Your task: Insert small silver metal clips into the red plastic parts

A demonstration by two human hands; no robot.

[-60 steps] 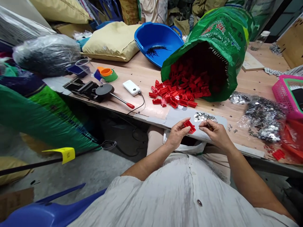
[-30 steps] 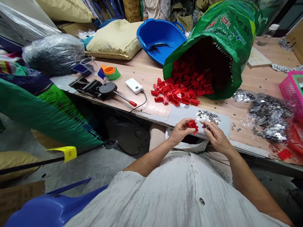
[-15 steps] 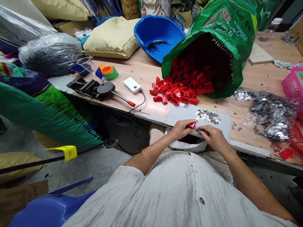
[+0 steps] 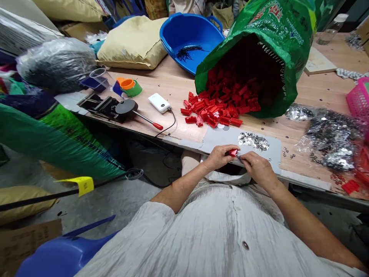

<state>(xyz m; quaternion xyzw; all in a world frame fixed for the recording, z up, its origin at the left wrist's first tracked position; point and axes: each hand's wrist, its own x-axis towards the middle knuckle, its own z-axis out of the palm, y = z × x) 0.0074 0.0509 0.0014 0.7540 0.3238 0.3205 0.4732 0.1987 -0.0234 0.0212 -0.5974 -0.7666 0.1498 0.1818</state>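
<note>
Left hand [image 4: 220,157] grips a small red part [image 4: 233,152] between thumb and fingers, just over the near edge of the table [image 4: 161,81]. Right hand [image 4: 258,166], its fingertips pinched together, holds a slim grey piece [image 4: 238,156] at the red part; whether the two touch I cannot tell.

Taking the red part as the clock's centre and twelve as the far side, a green sack [image 4: 57,142] leans at nine, its dark print too small to read. Toward eight sits a blue plastic chair [image 4: 66,252], and between eight and nine a yellow tag [image 4: 85,186] bears letters that look like N/A. A black lever tool [image 4: 126,108] lies near ten, with tape rolls [image 4: 133,89] behind it. Also at ten, a white power bank [image 4: 159,103] trails a cord [image 4: 173,122] over the table edge. The blue basin [image 4: 190,32] stands at eleven, holding black strips [image 4: 186,53].

Toward one, a large green bag [image 4: 279,36] blocks the view behind it and covers part of the basin; its slanted lettering I cannot make out. From its mouth a red pile [image 4: 215,109] spills toward the grey sheet [image 4: 215,136]. On that sheet, near two, lie silver clips [image 4: 255,141]; beyond, between two and three, rests a clear bag of metal pieces [image 4: 334,142], with a pink basket [image 4: 357,98] at two.
</note>
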